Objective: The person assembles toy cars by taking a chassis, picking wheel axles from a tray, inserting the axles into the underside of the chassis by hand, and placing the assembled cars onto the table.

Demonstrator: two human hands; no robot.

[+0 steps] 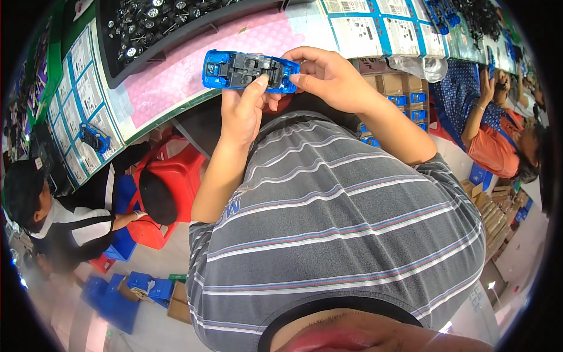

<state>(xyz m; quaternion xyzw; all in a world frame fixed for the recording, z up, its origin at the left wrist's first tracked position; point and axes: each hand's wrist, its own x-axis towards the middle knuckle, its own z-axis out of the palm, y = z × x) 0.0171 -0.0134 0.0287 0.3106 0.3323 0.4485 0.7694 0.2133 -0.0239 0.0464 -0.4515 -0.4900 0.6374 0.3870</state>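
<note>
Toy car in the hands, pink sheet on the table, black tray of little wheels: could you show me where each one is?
Toy car [239, 69]: head view, on its black middle part.
Pink sheet [176, 78]: head view, on its bare surface.
Black tray [190, 37]: head view, on its near rim.

The left hand [240, 114] is partly hidden by the blue-and-black plastic toy car [246, 68]. The black plastic tray [132, 68] is cut off above.

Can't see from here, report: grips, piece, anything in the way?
Left grip holding blue toy-car piece by its near edge. Right grip touching its right end. Black wheel tray apart, not in the way.
</note>
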